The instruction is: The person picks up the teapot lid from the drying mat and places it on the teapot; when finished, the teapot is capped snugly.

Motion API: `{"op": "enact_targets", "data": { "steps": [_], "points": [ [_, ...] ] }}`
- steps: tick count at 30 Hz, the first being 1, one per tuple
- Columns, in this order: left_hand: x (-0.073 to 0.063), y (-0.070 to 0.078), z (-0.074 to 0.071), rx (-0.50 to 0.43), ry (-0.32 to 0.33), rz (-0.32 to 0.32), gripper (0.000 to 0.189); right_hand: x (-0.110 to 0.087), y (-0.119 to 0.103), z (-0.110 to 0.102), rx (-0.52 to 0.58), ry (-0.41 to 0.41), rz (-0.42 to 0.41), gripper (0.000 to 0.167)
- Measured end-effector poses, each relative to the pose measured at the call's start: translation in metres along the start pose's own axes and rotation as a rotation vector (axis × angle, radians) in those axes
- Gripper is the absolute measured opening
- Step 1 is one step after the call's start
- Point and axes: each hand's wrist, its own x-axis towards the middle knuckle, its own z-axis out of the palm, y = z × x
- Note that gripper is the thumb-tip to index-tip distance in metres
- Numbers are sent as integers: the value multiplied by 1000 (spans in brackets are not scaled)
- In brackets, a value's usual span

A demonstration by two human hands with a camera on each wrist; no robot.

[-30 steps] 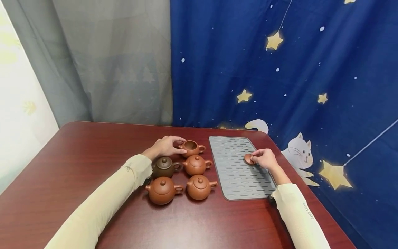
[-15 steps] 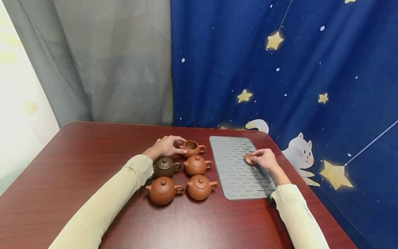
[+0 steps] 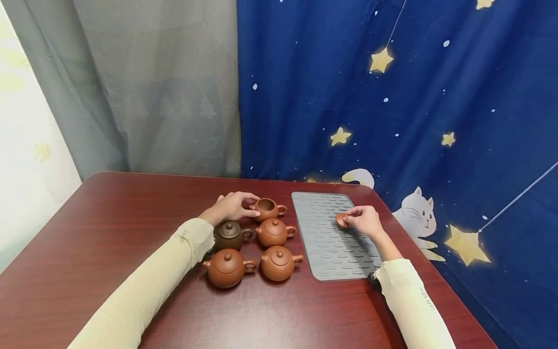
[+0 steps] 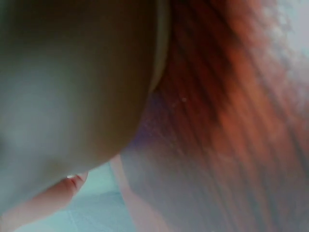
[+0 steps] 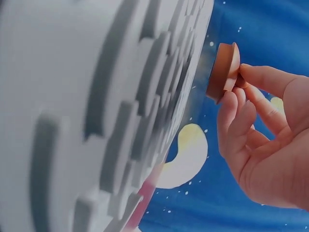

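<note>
In the head view my left hand [image 3: 230,207] grips the spout side of a lidless reddish-brown teapot [image 3: 265,209], thumb in front and fingers behind. The teapot stands upright with its dark inside showing. My right hand [image 3: 365,220] pinches the knob of a small round teapot lid [image 3: 341,221] over the grey ribbed mat [image 3: 322,252]. In the right wrist view the lid [image 5: 223,72] is seen edge-on, apart from the mat, between thumb and fingertips. Most of the left wrist view is blurred; a finger [image 4: 63,193] shows at lower left.
Below the lidless teapot stand a lidded brown teapot [image 3: 272,232], a dark teapot [image 3: 229,235] partly behind the left sleeve, and two more brown teapots, one front left [image 3: 225,269] and one front right [image 3: 277,264]. A dark red table [image 3: 261,315] bears everything; curtains hang behind.
My right hand has moved left with the lid, which has come up off the mat. My left hand stays at the lidless teapot. The head view has shifted slightly.
</note>
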Motion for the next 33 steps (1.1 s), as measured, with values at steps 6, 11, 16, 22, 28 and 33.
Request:
{"op": "enact_targets", "data": {
  "steps": [6,11,16,22,28,33],
  "points": [
    [0,2,-1,19,-1,7,55,-1,-9,2,51,0,21,18],
    [2,1,1,31,0,13,55,-1,-16,3,102,-3,26,19],
    [3,-1,0,30,3,6,54,-1,-23,8,119,29,4,18],
    [3,-3,2,26,3,5,55,1,-30,16,131,66,14,18],
    [3,-4,4,34,7,3,55,3,-41,22,166,48,16,18],
    [4,-2,2,30,7,6,55,4,-51,24,209,37,47,20]
  ]
}}
